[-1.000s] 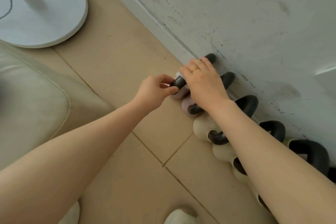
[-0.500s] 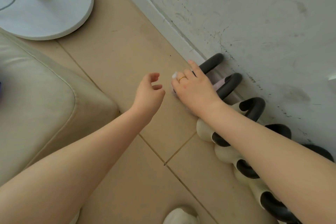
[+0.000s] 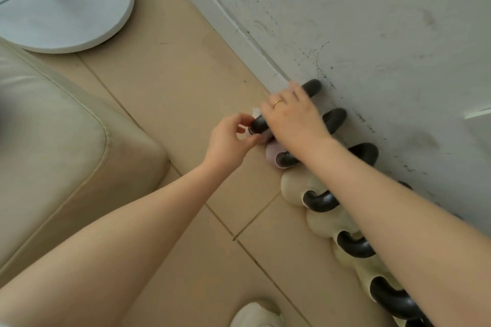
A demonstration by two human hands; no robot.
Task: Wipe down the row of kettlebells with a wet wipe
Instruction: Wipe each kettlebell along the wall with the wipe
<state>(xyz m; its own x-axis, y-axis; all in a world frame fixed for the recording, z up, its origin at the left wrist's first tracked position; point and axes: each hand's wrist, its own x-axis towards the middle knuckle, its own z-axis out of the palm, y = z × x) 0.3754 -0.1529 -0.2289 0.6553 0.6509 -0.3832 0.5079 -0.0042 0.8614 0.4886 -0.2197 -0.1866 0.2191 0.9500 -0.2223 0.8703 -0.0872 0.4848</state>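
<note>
Since half a second ago the left hand (image 3: pixel 230 138) has moved right to pinch the farthest pink kettlebell's black handle (image 3: pixel 259 125); the right hand (image 3: pixel 293 114) curls over it, white wet wipe (image 3: pixel 255 111) peeking out, beside the scuffed wall (image 3: pixel 372 34).

Black-handled kettlebells (image 3: pixel 316 200) — cream, pale lilac

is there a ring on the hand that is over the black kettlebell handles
Yes, a thin gold ring shows on a finger of the right hand.
</note>
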